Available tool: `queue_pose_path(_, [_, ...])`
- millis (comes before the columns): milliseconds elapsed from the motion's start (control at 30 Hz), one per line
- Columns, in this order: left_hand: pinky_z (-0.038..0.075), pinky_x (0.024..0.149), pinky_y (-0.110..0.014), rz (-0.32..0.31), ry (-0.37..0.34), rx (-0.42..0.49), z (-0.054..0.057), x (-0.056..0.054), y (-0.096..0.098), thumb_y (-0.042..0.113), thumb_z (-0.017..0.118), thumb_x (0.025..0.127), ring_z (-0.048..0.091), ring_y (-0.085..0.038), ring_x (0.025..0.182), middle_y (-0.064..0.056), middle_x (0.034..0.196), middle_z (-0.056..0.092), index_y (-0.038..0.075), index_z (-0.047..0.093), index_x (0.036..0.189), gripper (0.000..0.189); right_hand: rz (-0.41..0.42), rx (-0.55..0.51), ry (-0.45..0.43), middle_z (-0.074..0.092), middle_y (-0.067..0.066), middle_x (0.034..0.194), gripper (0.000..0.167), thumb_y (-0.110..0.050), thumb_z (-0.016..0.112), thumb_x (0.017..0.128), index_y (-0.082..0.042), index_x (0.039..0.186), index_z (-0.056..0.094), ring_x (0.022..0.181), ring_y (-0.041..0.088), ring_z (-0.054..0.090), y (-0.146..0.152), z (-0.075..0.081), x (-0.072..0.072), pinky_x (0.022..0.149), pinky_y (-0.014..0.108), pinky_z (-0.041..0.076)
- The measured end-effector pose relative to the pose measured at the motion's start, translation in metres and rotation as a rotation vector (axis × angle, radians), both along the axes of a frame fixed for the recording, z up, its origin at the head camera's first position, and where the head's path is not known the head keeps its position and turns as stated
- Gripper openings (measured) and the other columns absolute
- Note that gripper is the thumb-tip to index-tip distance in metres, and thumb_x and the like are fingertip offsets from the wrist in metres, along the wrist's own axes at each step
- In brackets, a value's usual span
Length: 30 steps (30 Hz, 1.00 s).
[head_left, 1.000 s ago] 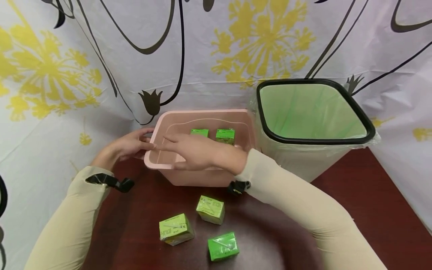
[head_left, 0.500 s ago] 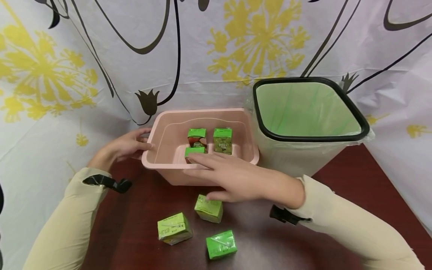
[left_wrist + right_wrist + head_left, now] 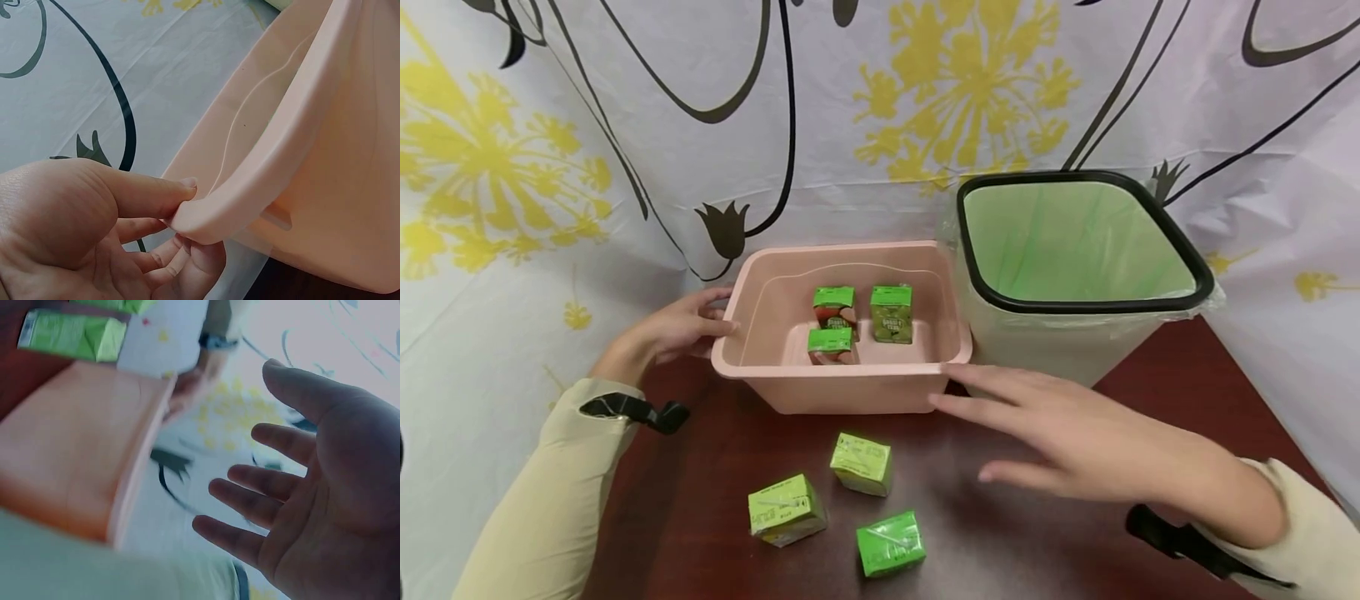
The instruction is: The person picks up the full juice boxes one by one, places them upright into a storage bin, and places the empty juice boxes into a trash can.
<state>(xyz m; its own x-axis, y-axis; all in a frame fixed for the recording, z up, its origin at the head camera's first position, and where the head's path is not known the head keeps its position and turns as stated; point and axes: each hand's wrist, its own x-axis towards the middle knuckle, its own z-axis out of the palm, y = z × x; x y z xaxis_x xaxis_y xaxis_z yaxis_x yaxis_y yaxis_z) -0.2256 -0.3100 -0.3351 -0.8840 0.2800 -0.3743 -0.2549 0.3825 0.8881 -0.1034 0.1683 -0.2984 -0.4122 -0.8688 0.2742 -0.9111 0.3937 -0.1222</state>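
Note:
My left hand point(image 3: 681, 329) pinches the left rim of a pink plastic tub point(image 3: 842, 393) between thumb and fingers, which the left wrist view shows close up at the rim's corner point(image 3: 212, 219). Three small green cartons stand inside the tub: one at the back left point(image 3: 835, 308), one at the right point(image 3: 892, 315) and one in front point(image 3: 831, 346). My right hand point(image 3: 1075, 433) is spread with nothing in it, beside the tub's front right corner. Its palm and straight fingers show in the right wrist view.
Three more green cartons lie on the dark red table: a yellow-green one point(image 3: 861, 463), another at left point(image 3: 786, 510) and a brighter one point(image 3: 891, 543). A lined bin with a black rim point(image 3: 1082, 308) stands right of the tub. Patterned cloth point(image 3: 850, 208) hangs behind.
My right hand has moved out of the tub, to the right and toward me, uncovering the three cartons inside. My left hand keeps its hold on the rim.

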Motion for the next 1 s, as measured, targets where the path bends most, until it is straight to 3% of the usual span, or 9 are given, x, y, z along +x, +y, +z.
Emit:
queue_pose_path(133, [0.06, 0.079, -0.039, 0.005, 0.004, 0.008, -0.001, -0.001, -0.001, 0.003, 0.056, 0.102, 0.068, -0.016, 0.09, -0.013, 0.116, 0.059, 0.004, 0.01, 0.162, 0.076, -0.101, -0.05, 0.015, 0.041, -0.002, 0.159, 0.065, -0.047, 0.069, 0.096, -0.027, 0.154, 0.047, 0.138, 0.012, 0.046, 0.032, 0.01, 0.008, 0.108, 0.02, 0.037])
queue_pose_path(233, [0.06, 0.08, -0.039, 0.005, 0.005, 0.015, -0.001, 0.0, -0.001, 0.003, 0.056, 0.102, 0.068, -0.016, 0.09, -0.014, 0.118, 0.058, 0.004, 0.008, 0.163, 0.077, -0.141, -0.133, 0.004, 0.047, -0.001, 0.155, 0.062, -0.044, 0.071, 0.095, -0.022, 0.15, 0.052, 0.138, 0.008, 0.045, 0.054, 0.014, 0.012, 0.11, 0.011, 0.029])
queue_pose_path(367, [0.06, 0.08, -0.039, 0.006, 0.007, 0.019, -0.002, 0.001, -0.002, 0.004, 0.056, 0.102, 0.068, -0.016, 0.091, -0.019, 0.123, 0.055, 0.004, 0.007, 0.163, 0.078, -0.157, -0.285, 0.011, 0.057, 0.004, 0.145, 0.06, -0.049, 0.063, 0.099, -0.005, 0.14, 0.06, 0.138, 0.008, 0.045, 0.077, 0.018, 0.011, 0.113, 0.014, 0.03])
queue_pose_path(467, [0.06, 0.08, -0.038, 0.01, 0.008, 0.02, -0.003, 0.002, -0.003, 0.004, 0.056, 0.102, 0.067, -0.016, 0.092, -0.022, 0.126, 0.053, 0.004, 0.007, 0.163, 0.078, -0.182, -0.402, 0.043, 0.062, 0.002, 0.139, 0.067, -0.053, 0.058, 0.1, 0.006, 0.13, 0.064, 0.133, 0.008, 0.05, 0.091, 0.021, 0.006, 0.112, 0.016, 0.033])
queue_pose_path(567, [0.06, 0.08, -0.037, 0.014, 0.008, 0.022, -0.004, 0.002, -0.003, 0.004, 0.056, 0.102, 0.067, -0.016, 0.092, -0.025, 0.131, 0.05, 0.004, 0.006, 0.163, 0.079, -0.266, -0.509, 0.021, 0.065, -0.003, 0.133, 0.057, -0.039, 0.066, 0.1, 0.011, 0.127, 0.064, 0.124, 0.004, 0.057, 0.105, 0.024, -0.001, 0.104, 0.013, 0.04])
queue_pose_path(667, [0.06, 0.08, -0.037, 0.017, 0.005, 0.031, -0.005, 0.002, -0.003, 0.005, 0.055, 0.102, 0.067, -0.016, 0.093, -0.03, 0.137, 0.044, 0.005, 0.005, 0.163, 0.079, -0.357, -0.648, -0.087, 0.066, -0.001, 0.13, 0.038, -0.007, 0.068, 0.098, 0.015, 0.128, 0.061, 0.114, 0.003, 0.063, 0.12, 0.025, -0.012, 0.094, 0.01, 0.047])
queue_pose_path(767, [0.06, 0.081, -0.036, 0.022, 0.0, 0.04, -0.007, 0.002, -0.003, 0.005, 0.055, 0.103, 0.067, -0.016, 0.093, -0.033, 0.143, 0.04, 0.005, 0.004, 0.163, 0.079, -0.454, -0.797, -0.216, 0.069, -0.002, 0.126, 0.041, 0.018, 0.061, 0.091, 0.008, 0.13, 0.064, 0.101, 0.001, 0.068, 0.136, 0.024, -0.028, 0.084, 0.008, 0.05])
queue_pose_path(900, [0.06, 0.081, -0.036, 0.033, 0.002, 0.036, -0.009, 0.002, -0.003, 0.006, 0.055, 0.103, 0.068, -0.014, 0.093, -0.035, 0.146, 0.038, 0.004, 0.003, 0.163, 0.079, -0.633, -0.889, -0.356, 0.071, -0.013, 0.11, 0.045, 0.012, 0.058, 0.096, -0.02, 0.125, 0.069, 0.083, -0.003, 0.069, 0.154, 0.023, -0.048, 0.07, 0.008, 0.053])
queue_pose_path(1000, [0.06, 0.081, -0.035, 0.043, 0.011, 0.023, -0.01, 0.004, -0.002, 0.008, 0.055, 0.104, 0.068, -0.013, 0.093, -0.036, 0.147, 0.038, 0.002, 0.003, 0.162, 0.079, -0.686, -0.942, -0.51, 0.071, -0.012, 0.097, 0.038, 0.004, 0.057, 0.1, -0.027, 0.118, 0.069, 0.072, 0.001, 0.068, 0.166, 0.019, -0.059, 0.06, 0.015, 0.056])
